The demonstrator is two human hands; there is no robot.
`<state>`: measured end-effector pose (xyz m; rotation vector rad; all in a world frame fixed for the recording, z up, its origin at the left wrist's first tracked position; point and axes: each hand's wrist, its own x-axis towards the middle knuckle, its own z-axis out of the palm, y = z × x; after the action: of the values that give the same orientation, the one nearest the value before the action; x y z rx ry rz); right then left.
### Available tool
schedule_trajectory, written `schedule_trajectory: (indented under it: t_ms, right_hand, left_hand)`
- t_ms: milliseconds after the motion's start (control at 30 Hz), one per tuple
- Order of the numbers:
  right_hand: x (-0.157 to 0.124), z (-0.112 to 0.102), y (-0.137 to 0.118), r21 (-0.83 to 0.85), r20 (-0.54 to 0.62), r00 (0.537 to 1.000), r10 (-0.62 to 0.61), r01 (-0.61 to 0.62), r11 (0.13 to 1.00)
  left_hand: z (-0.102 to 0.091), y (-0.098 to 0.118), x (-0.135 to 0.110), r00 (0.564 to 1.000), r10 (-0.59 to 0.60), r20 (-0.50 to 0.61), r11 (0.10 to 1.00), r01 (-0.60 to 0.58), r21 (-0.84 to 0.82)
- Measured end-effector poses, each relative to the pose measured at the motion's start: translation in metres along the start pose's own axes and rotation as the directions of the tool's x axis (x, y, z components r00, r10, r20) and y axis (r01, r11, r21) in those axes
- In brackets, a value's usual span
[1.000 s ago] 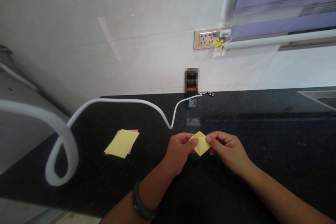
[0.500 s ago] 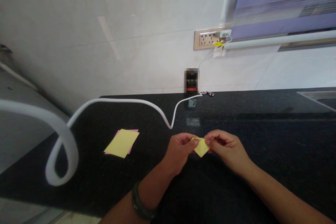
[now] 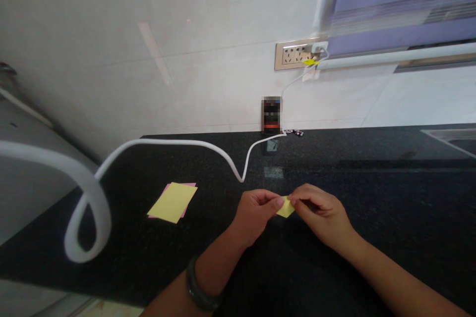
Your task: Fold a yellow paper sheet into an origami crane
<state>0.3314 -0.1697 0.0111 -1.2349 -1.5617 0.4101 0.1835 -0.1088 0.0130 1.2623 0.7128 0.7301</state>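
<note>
A small folded piece of yellow paper [image 3: 285, 208] is pinched between my two hands over the black countertop. My left hand [image 3: 257, 214] grips its left side with thumb and fingers, and a dark bangle circles that wrist. On the right side, the thumb and fingertips of my right hand [image 3: 323, 214] close on the paper. My fingers cover its upper edge and both sides, so only its lower pointed part shows. To the left, a yellow sheet [image 3: 173, 202] lies flat on a pink sheet [image 3: 192, 185].
A white cable [image 3: 193, 142] runs across the countertop [image 3: 122, 237] and loops at the left. Against the tiled wall leans a phone [image 3: 271, 115] with a blurred screen. Above it is a socket panel [image 3: 278, 57] with a charger. A sink edge [image 3: 446, 132] shows at far right.
My hands have drawn slightly closer together at the folded yellow paper. Less of the paper shows between my fingers now.
</note>
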Motion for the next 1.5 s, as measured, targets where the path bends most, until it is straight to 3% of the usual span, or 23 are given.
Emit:
schedule_trajectory:
  t_ms: [167,367,833,1067,1333,1500]
  right_hand:
    - [0.0,0.0,0.0,0.059,0.013,0.991,0.132,-0.132,0.989]
    - [0.003,-0.001,-0.003,0.011,0.116,0.992,0.057,-0.058,0.998]
    - [0.003,-0.001,-0.003,0.068,0.115,0.99,0.079,-0.088,0.994]
    - [0.002,-0.003,-0.005,-0.049,0.128,0.989,0.068,-0.062,0.997]
    - [0.004,-0.009,-0.006,-0.13,0.225,0.974,-0.036,0.066,0.989]
    - [0.003,-0.01,-0.007,-0.142,0.261,0.965,-0.039,0.078,0.987]
  left_hand:
    - [0.0,0.002,-0.002,0.991,0.132,-0.032,0.975,-0.124,0.183]
    - [-0.001,-0.001,-0.004,0.962,0.271,-0.036,0.915,-0.246,0.32]
    - [-0.004,-0.003,-0.004,0.958,0.284,-0.029,0.891,-0.253,0.378]
    - [-0.004,-0.002,-0.005,0.962,0.273,0.024,0.876,-0.259,0.407]
    - [-0.004,0.003,-0.005,0.933,0.341,0.115,0.745,-0.343,0.572]
    - [-0.003,0.005,-0.006,0.93,0.332,0.154,0.709,-0.354,0.61]
